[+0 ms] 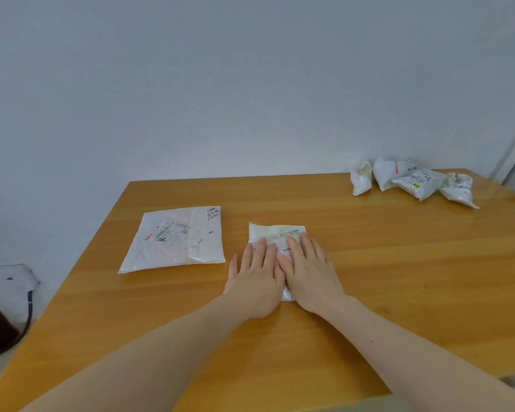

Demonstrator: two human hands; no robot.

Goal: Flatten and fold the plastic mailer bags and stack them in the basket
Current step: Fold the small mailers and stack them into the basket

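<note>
Hands: left hand [257, 272] and right hand [308, 270] lie flat side by side, fingers straight, pressing down; neither grip holds anything.
Bag under the hands: small mailer [280, 233] lies on the worktop [399, 278], its long axis running away from the person, its far end showing past the fingertips.
Nearer hand: both equal, so a fold likely runs near edge to far.
Left: flattened mailer [176, 242], apart.
Far right: crumpled mailers [414, 181].
Basket: not visible.
</note>
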